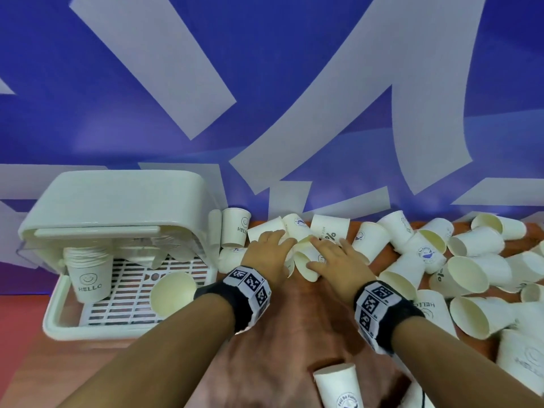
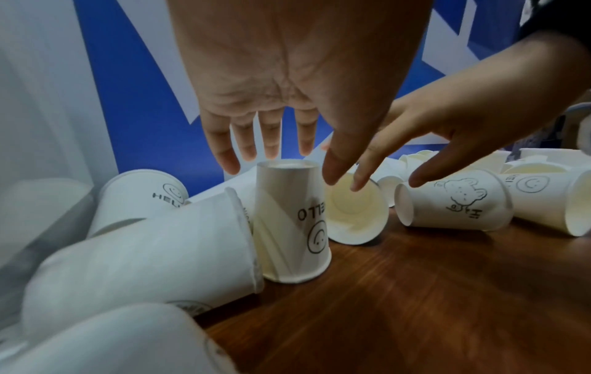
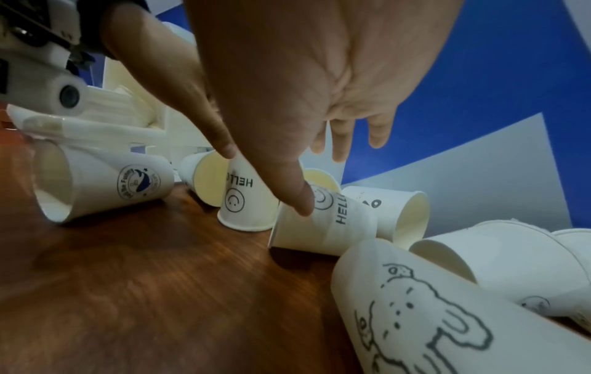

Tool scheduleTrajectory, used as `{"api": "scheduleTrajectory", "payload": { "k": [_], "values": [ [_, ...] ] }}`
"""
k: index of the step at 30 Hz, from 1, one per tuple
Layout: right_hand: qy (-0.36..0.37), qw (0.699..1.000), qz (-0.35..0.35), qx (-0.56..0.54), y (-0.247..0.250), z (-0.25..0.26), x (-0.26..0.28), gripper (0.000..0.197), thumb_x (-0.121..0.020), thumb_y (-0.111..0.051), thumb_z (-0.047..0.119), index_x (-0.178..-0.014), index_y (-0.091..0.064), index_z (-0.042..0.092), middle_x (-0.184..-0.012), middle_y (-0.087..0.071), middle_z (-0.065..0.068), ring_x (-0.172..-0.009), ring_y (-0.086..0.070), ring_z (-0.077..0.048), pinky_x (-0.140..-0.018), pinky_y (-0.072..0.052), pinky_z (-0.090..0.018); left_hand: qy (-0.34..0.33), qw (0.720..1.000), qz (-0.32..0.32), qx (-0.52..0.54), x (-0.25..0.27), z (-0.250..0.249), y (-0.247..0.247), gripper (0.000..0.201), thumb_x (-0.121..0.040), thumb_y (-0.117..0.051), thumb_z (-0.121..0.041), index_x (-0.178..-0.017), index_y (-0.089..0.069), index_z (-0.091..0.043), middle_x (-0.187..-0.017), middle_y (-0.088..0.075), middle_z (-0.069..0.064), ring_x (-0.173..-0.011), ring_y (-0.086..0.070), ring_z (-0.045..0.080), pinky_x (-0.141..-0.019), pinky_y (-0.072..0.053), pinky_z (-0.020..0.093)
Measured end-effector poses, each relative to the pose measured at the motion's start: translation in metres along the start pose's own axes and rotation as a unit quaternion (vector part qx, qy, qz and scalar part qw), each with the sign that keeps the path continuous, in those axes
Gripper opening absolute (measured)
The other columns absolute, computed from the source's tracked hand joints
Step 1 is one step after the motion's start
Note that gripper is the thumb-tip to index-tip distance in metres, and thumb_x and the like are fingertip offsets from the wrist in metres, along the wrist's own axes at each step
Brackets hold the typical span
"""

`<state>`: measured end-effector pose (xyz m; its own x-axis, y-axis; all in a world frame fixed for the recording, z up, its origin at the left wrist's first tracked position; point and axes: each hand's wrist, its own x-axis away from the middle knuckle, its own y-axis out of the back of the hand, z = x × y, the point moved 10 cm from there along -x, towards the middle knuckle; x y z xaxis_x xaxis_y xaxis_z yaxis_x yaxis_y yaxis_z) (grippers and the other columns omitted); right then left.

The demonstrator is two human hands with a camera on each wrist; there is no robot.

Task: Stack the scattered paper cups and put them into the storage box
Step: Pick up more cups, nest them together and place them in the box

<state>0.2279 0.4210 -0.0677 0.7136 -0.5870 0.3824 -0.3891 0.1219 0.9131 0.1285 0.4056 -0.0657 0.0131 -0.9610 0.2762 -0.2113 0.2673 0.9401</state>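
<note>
Many white paper cups (image 1: 468,254) lie scattered on the brown table (image 1: 294,334), mostly at the right. Both hands reach into the cluster at the back centre. My left hand (image 1: 272,245) (image 2: 275,162) hovers with straight, spread fingers just over an upside-down "HELLO" cup (image 2: 291,220) (image 3: 246,200). My right hand (image 1: 332,254) (image 3: 323,182) is also spread, its thumb touching a "HELLO" cup lying on its side (image 3: 323,227). Neither hand grips a cup. The white storage box (image 1: 59,319) stands at the left, lid up, holding a cup stack (image 1: 88,278) and one loose cup (image 1: 173,293).
A blue and white wall (image 1: 265,83) rises right behind the cups. An upright cup (image 1: 235,228) stands beside the box. One cup (image 1: 338,384) lies near the table's front edge, and a bear-print cup (image 3: 431,316) lies close to my right wrist.
</note>
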Motion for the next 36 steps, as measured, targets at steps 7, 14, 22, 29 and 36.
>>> {"api": "scheduleTrajectory", "payload": {
  "k": [7, 14, 22, 29, 36],
  "values": [
    [-0.001, 0.999, 0.045, 0.013, -0.021, -0.009, -0.007, 0.051, -0.091, -0.048, 0.011, -0.138, -0.033, 0.024, -0.157, -0.004, -0.009, -0.137, -0.021, -0.030, -0.111, -0.023, -0.046, 0.005, 1.000, 0.015, -0.002, -0.013, 0.000, -0.010, 0.059, -0.088, -0.058, -0.024, -0.140, -0.031, -0.027, -0.143, -0.032, 0.007, -0.123, -0.040, 0.028, -0.098, -0.038, 0.040],
    [-0.048, 0.999, 0.017, -0.017, -0.018, -0.023, 0.010, 0.046, -0.090, -0.047, 0.013, -0.133, -0.036, 0.024, -0.152, -0.018, -0.007, -0.128, -0.036, -0.030, -0.105, -0.032, -0.040, -0.016, 0.998, -0.018, 0.052, 0.005, -0.006, 0.004, 0.056, -0.081, -0.064, -0.038, -0.130, -0.039, -0.027, -0.129, -0.047, 0.001, -0.111, -0.049, 0.024, -0.092, -0.043, 0.037],
    [-0.124, 0.981, -0.115, -0.096, 0.006, -0.034, 0.052, 0.022, -0.079, -0.066, 0.020, -0.100, -0.061, 0.021, -0.107, -0.059, -0.003, -0.097, -0.058, -0.028, -0.069, -0.050, -0.035, 0.002, 0.962, -0.124, 0.245, 0.067, 0.013, 0.039, 0.049, -0.072, -0.075, -0.039, -0.104, -0.043, -0.021, -0.107, -0.053, -0.003, -0.095, -0.053, 0.015, -0.080, -0.048, 0.030],
    [-0.130, 0.938, -0.271, -0.170, 0.049, -0.006, 0.094, 0.025, -0.060, -0.085, 0.013, -0.077, -0.069, 0.020, -0.091, -0.068, -0.002, -0.070, -0.064, -0.027, -0.046, -0.042, -0.026, 0.021, 0.921, -0.166, 0.352, 0.131, 0.060, 0.044, 0.052, -0.070, -0.075, -0.030, -0.107, -0.038, -0.028, -0.102, -0.051, -0.005, -0.088, -0.053, 0.011, -0.073, -0.047, 0.025],
    [-0.165, 0.920, -0.254, -0.247, 0.046, 0.030, 0.107, 0.016, -0.076, -0.075, 0.015, -0.089, -0.068, 0.021, -0.101, -0.065, 0.000, -0.085, -0.062, -0.026, -0.059, -0.051, -0.034, -0.003, 0.933, -0.156, 0.325, 0.176, 0.085, 0.048, 0.091, -0.079, -0.067, -0.029, -0.135, -0.001, -0.058, -0.108, -0.031, -0.002, -0.090, -0.043, 0.009, -0.083, -0.035, 0.015]
  ]
}}
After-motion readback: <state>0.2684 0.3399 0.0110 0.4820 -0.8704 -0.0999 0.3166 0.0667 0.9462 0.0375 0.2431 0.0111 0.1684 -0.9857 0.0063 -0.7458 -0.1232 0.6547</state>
